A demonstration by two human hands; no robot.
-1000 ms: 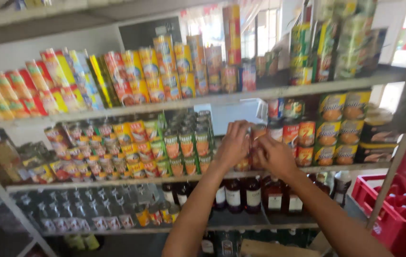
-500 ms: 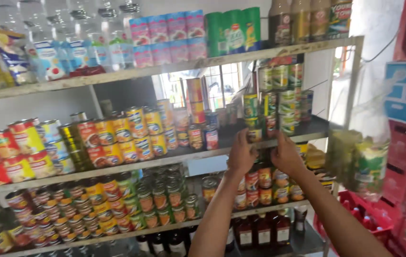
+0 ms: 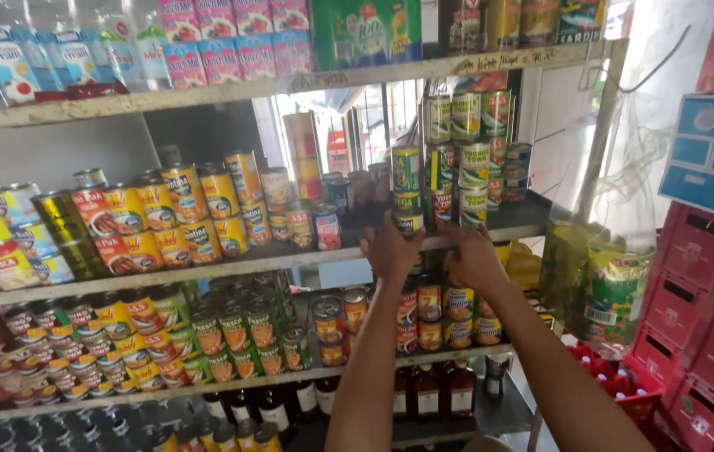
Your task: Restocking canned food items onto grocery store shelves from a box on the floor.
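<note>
Red crates (image 3: 708, 310) stacked at right, beside a hanging clear bag (image 3: 616, 276) (green-yellow packets inside). Dark bottles (image 3: 273, 410) along bottom shelf; pink cartons (image 3: 231, 38) on top.

Both hands, left hand (image 3: 390, 249) beside right hand (image 3: 472, 255), at middle shelf (image 3: 231, 266) front edge; stacked cans (image 3: 457, 159) behind them.

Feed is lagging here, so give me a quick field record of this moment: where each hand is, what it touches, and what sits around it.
Setting: metal shelving packed with tins and cartons
Left hand: raised at the middle shelf's front edge, by the green-labelled tins; grip hidden
Right hand: beside it on the same edge, back to the camera; what it holds cannot be told
Below hands: stacked red and yellow tins
Left of hands: yellow-labelled tins
Right side: red crates, hanging clear bag
</note>
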